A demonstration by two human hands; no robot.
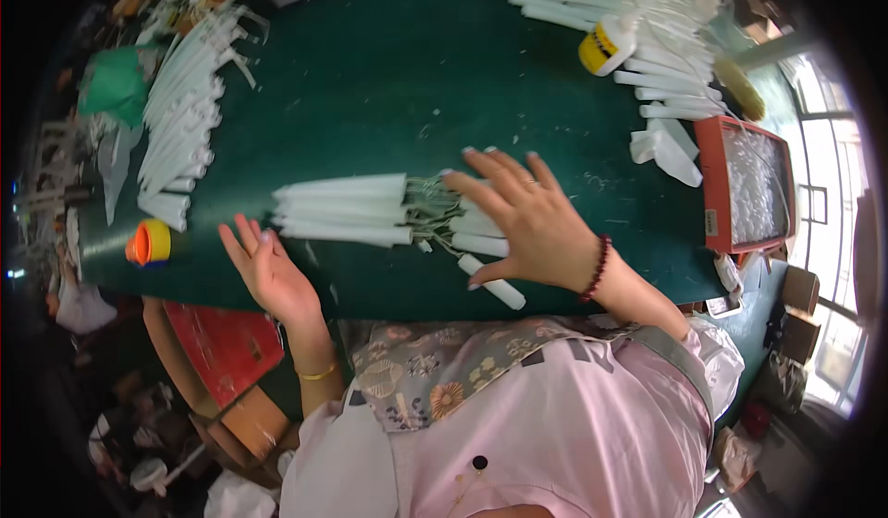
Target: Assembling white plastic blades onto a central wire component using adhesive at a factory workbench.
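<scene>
A row of white, candle-shaped tubes (347, 208) lies crosswise in front of me, slim ends to the left. Thin greenish and pale wires (430, 205) run from their right ends toward a second group of white tubes (476, 231). My right hand (527, 217) spreads over that second group, partly hiding it; whether its palm touches the tubes I cannot tell. Beside its thumb, one short white tube (492, 283) lies at a slant. My left hand (270, 273) is by the table's near edge, palm turned up, fingers stretched out and holding nothing, just left of the row.
More white tubes lie heaped at the left (180, 111) and back right. A white glue bottle (606, 46) with a yellow label rests at the right heap. A red box (717, 185) of clear material stands at the right. Tape rolls (153, 241) sit on the green table (370, 83).
</scene>
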